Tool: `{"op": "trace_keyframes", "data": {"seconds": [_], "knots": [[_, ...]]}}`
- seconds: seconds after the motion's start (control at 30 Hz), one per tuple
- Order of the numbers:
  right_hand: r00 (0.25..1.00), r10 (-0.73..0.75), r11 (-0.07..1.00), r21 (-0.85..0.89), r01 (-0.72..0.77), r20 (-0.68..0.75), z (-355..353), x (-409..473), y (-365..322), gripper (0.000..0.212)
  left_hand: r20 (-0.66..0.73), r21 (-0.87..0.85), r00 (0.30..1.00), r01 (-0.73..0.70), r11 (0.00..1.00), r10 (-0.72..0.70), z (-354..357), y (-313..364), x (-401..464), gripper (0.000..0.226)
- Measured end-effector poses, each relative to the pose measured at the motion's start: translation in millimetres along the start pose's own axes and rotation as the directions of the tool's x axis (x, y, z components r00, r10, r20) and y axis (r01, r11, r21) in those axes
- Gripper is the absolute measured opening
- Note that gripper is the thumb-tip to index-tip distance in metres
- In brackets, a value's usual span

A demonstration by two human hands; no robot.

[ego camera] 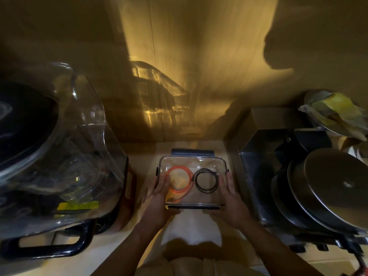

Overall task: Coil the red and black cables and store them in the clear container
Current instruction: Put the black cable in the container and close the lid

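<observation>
A clear rectangular container (207, 163) with dark edge clips sits at the middle of the counter. Inside it on the left lies a coiled red cable (180, 183), and to its right a smaller coiled black cable (207, 181). My left hand (159, 198) grips the container's left side, with fingers over its near left corner. My right hand (232, 198) grips the right side in the same way. Both cables show through the clear top.
A large clear-domed appliance (59, 148) with a black handle fills the left. On the right stands a dark metal machine (278, 176) with round steel discs (334, 188). A white cloth (191, 228) lies under the container's near edge. A wall rises close behind.
</observation>
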State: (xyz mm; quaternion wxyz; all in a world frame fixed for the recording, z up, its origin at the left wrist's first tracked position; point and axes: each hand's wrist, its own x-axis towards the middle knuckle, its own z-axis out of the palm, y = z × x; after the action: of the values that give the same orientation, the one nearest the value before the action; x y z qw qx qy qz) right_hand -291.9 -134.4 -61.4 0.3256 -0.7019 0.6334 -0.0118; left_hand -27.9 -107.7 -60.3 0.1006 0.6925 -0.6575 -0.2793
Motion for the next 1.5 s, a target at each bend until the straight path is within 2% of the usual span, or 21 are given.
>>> {"op": "trace_keyframes", "data": {"seconds": [0.13, 0.23, 0.33, 0.4, 0.6, 0.8, 0.9, 0.97, 1.13, 1.5], "knots": [[0.999, 0.017, 1.0, 0.021, -0.018, 0.031, -4, 5, 3, 0.135, -0.004, -0.009, 1.0, -0.006, 1.0, 0.006, -3, 4, 1, 0.119], [1.0, 0.018, 1.0, 0.011, -0.018, -0.001, -11, 11, -1, 0.124, -0.051, -0.033, 0.998, 0.017, 0.999, -0.019, -5, 10, 8, 0.103], [0.998, 0.034, 0.999, -0.015, -0.035, -0.061, -22, 22, -13, 0.115, -0.087, 0.031, 0.996, 0.004, 1.0, -0.001, -9, 15, 24, 0.089], [0.999, 0.003, 0.997, -0.072, -0.006, -0.041, -30, 33, -20, 0.115, -0.07, 0.095, 0.997, -0.016, 0.995, 0.023, -13, 17, 37, 0.088], [0.995, 0.002, 0.969, -0.247, 0.023, 0.099, -46, 66, -27, 0.126, 0.042, 0.16, 0.998, -0.043, 0.986, 0.037, -26, 23, 71, 0.111], [0.985, 0.045, 0.958, -0.286, 0.004, 0.164, -49, 92, -27, 0.137, 0.237, 0.22, 0.968, 0.026, 0.975, -0.08, -29, 24, 98, 0.138], [0.987, 0.063, 0.955, -0.297, -0.016, 0.148, -47, 98, -25, 0.133, 0.283, 0.21, 0.95, 0.07, 0.975, -0.129, -32, 26, 105, 0.141], [0.985, 0.079, 0.956, -0.293, -0.032, 0.151, -49, 99, -26, 0.133, 0.293, 0.198, 0.946, 0.081, 0.977, -0.138, -33, 27, 106, 0.141], [0.967, 0.104, 0.976, -0.212, -0.055, 0.231, -61, 94, -37, 0.151, 0.27, 0.164, 0.954, 0.088, 0.983, -0.131, -32, 25, 108, 0.145], [0.979, 0.111, 0.978, -0.193, -0.078, 0.169, -59, 97, -43, 0.137, 0.228, 0.101, 0.967, 0.092, 0.991, -0.113, -33, 27, 108, 0.145]]}}
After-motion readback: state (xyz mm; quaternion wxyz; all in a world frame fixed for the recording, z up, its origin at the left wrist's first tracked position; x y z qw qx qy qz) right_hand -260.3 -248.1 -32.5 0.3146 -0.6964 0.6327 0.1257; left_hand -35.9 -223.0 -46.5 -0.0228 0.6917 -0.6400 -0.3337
